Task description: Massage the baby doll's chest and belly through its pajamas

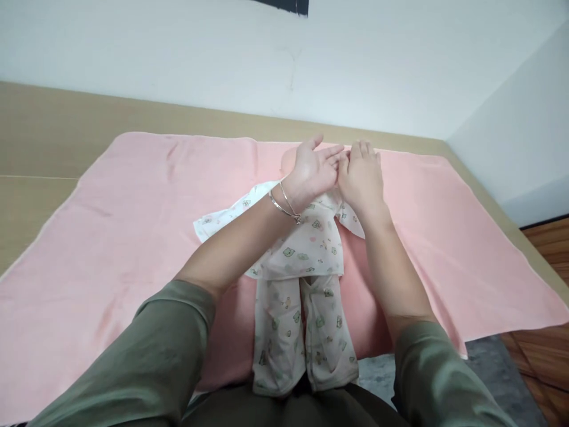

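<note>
A small white printed top and matching trousers lie on a pink cloth, the trouser legs reaching toward my lap. Above the top's neck, a rounded skin-coloured shape shows partly behind my left hand. That hand is raised palm up, its fingers spread and nothing in it; two thin bangles circle the wrist. Close beside it, my right hand has its back toward me and its fingers extended, near or touching the left fingertips. What lies under the right palm is hidden.
The cloth covers most of a wooden surface against a white wall. A dark item hangs at the top edge. Brown wood panelling and grey flooring show at the right.
</note>
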`<state>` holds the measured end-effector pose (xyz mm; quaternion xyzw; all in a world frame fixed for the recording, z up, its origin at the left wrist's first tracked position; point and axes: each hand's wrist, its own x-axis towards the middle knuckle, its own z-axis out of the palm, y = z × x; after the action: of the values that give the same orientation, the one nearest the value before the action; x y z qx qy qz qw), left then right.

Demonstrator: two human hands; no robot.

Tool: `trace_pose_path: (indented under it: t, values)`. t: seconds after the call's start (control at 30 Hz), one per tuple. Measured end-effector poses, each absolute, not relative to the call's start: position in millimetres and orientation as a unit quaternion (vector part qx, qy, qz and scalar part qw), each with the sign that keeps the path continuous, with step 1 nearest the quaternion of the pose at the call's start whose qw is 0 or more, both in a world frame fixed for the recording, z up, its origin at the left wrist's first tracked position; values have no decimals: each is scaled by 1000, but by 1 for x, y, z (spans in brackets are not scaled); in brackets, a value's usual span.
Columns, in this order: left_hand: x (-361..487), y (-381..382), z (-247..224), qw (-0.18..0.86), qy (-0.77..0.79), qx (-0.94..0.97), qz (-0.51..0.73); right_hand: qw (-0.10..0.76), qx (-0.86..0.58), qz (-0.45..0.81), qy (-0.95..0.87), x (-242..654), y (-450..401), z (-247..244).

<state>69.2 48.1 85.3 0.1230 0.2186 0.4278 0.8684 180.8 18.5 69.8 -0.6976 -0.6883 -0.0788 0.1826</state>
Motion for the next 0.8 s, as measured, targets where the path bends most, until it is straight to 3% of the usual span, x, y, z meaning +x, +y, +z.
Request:
trace_pose_path:
  t: [0.5, 0.63, 0.8]
  values:
    - [21, -9, 84, 854, 302, 102, 410, 123, -740, -66, -658, 174, 10, 65]
    - [7, -25, 93, 842, 306, 101, 432, 158, -728, -48, -665, 167, -3, 73]
    - [3, -50, 121, 856, 246, 87, 446, 230, -630, 63, -739, 119, -51, 85]
